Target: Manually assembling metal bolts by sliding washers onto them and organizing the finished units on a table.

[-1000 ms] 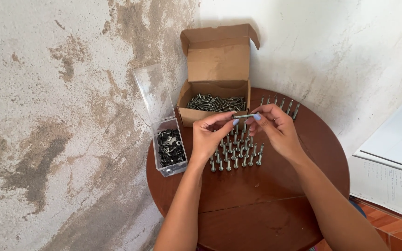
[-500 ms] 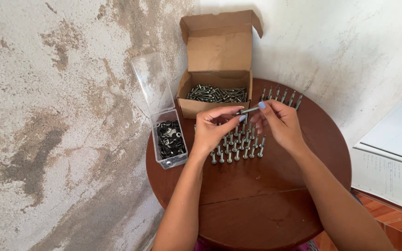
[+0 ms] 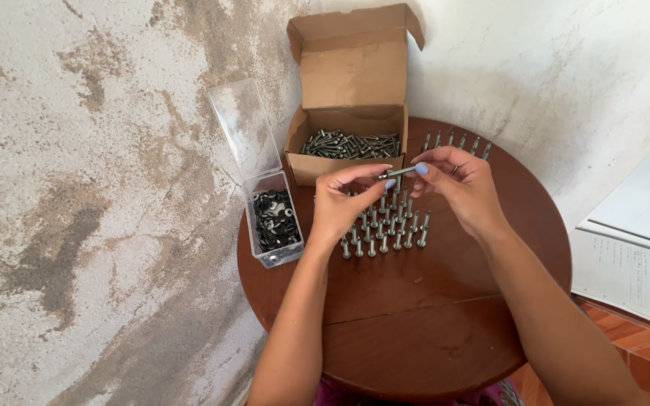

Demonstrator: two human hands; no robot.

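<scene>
Round table (image 3: 415,316) — two boxes; both hands (image 3: 408,192) pinch one bolt (image 3: 399,172).

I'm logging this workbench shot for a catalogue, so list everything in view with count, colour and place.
Round wooden table: one, reddish brown, centre, against the wall.
Open cardboard box: one, tan, at the table's back edge, full of grey metal bolts.
Clear plastic hinged case: one, lid up, on the table's left edge, holding small dark washers.
Upright grey bolts: many, standing in rows at the table's middle; a further row near the back right.
Lined notebook: one, white, to the right off the table.
Single grey bolt: one, held level between both hands.
Left hand: fingers pinch the bolt.
Right hand: fingers pinch its other end.
</scene>
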